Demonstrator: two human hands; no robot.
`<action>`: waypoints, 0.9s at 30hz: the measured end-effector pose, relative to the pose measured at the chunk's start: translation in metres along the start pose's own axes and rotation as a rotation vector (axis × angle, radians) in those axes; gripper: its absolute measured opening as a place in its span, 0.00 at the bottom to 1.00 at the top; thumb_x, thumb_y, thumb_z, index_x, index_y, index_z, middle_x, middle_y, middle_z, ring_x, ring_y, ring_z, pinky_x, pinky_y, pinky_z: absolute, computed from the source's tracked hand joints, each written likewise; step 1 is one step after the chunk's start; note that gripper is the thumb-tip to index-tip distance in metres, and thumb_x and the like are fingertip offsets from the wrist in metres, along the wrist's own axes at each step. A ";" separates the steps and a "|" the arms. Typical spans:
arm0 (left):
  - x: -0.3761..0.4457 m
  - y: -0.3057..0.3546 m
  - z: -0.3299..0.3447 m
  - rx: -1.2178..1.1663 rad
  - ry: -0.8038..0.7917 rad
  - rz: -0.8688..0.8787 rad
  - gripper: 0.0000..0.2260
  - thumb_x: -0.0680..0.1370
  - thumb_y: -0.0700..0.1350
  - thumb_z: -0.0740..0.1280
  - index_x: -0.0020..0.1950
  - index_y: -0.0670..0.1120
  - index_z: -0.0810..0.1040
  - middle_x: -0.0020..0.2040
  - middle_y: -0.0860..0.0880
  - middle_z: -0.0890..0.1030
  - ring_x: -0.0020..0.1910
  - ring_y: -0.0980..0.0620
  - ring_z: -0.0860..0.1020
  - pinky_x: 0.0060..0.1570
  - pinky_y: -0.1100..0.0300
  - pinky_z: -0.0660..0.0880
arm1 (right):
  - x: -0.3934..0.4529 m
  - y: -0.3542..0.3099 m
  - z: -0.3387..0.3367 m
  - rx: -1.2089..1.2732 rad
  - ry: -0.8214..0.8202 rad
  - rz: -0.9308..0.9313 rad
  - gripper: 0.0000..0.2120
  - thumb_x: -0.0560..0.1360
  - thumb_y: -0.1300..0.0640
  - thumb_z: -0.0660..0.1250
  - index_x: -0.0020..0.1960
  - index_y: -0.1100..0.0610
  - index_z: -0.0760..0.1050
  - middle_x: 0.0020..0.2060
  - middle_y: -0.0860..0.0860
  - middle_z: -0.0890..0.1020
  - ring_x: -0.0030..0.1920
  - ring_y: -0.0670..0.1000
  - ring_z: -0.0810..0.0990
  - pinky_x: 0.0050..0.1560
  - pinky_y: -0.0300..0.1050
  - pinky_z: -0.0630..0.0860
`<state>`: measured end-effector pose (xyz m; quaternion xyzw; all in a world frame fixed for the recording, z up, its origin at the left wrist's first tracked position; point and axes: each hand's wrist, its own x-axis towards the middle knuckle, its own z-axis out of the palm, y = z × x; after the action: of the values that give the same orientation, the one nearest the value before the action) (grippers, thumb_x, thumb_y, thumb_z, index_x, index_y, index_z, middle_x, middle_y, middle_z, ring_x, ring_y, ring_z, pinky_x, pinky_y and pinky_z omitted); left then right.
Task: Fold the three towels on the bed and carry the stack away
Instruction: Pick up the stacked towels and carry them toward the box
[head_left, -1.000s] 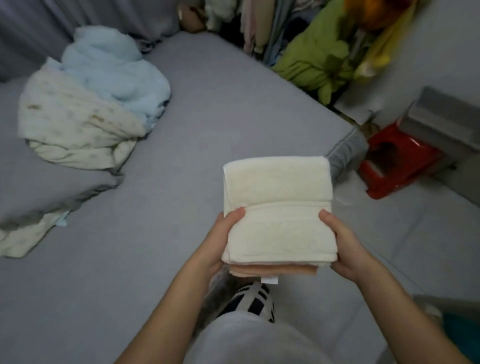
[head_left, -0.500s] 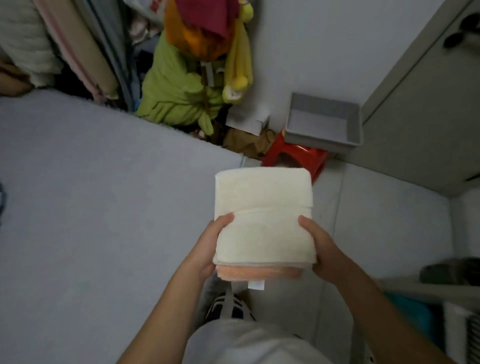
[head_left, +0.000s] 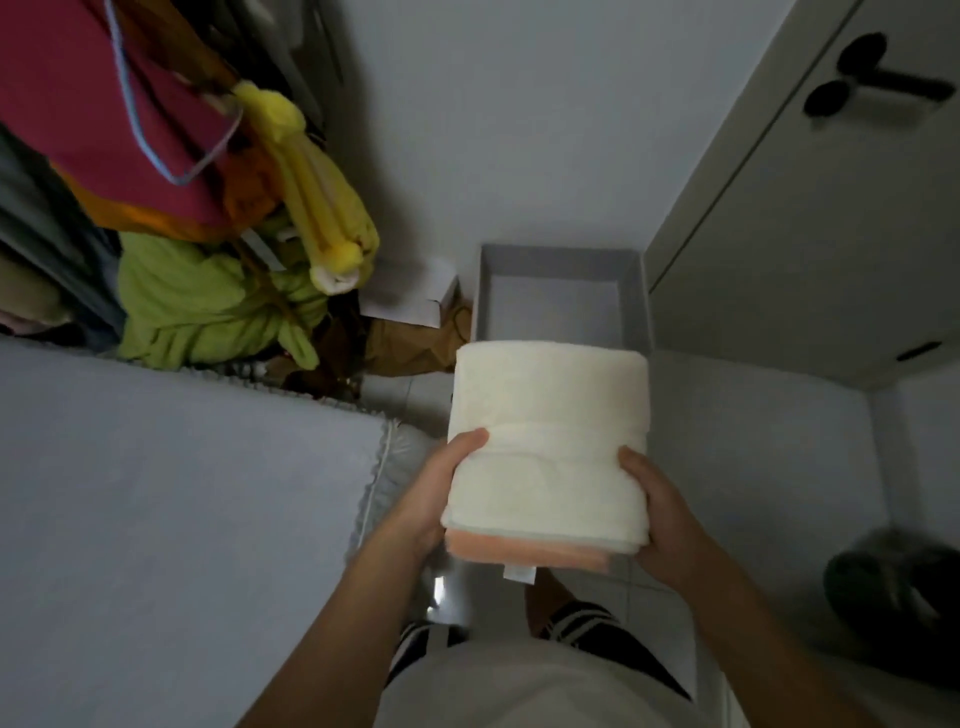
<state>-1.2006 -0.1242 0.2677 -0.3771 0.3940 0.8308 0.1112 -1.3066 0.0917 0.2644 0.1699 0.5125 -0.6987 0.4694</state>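
I hold a stack of folded towels in front of me, off the right side of the bed. A cream towel lies on top and a peach towel edge with a white tag shows beneath; any third towel is hidden. My left hand grips the stack's left side with the thumb on top. My right hand grips its right side, fingers underneath.
A grey open box stands on the floor beyond the stack, beside a closed door with a dark handle. Hanging clothes in green, yellow and red crowd the upper left. A dark object sits at the lower right.
I have turned right, away from the bed, carrying the stack. The pile of bedding has left the view; the grey box and the door now appear closer, ahead of the towels.
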 end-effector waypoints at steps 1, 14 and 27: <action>0.015 0.008 0.010 -0.020 0.020 -0.006 0.18 0.77 0.51 0.67 0.64 0.46 0.76 0.57 0.39 0.83 0.56 0.39 0.82 0.57 0.42 0.79 | 0.013 -0.019 -0.004 -0.009 0.001 0.012 0.23 0.72 0.47 0.67 0.62 0.58 0.78 0.55 0.60 0.84 0.52 0.58 0.85 0.42 0.49 0.82; 0.200 0.150 0.078 -0.007 0.121 -0.076 0.22 0.68 0.49 0.66 0.60 0.43 0.77 0.64 0.32 0.77 0.62 0.31 0.76 0.64 0.34 0.71 | 0.172 -0.214 -0.006 -0.102 0.050 0.005 0.24 0.71 0.46 0.64 0.63 0.57 0.76 0.54 0.57 0.85 0.50 0.56 0.85 0.49 0.51 0.82; 0.446 0.177 0.031 0.242 0.181 -0.116 0.20 0.73 0.54 0.65 0.64 0.51 0.73 0.52 0.46 0.84 0.50 0.43 0.83 0.45 0.48 0.81 | 0.416 -0.233 -0.065 -0.174 0.131 0.035 0.20 0.74 0.47 0.66 0.64 0.51 0.75 0.56 0.53 0.84 0.53 0.54 0.84 0.45 0.48 0.82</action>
<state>-1.6109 -0.2688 0.0627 -0.4566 0.4770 0.7321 0.1677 -1.7246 -0.0441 0.0679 0.1826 0.5978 -0.6307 0.4598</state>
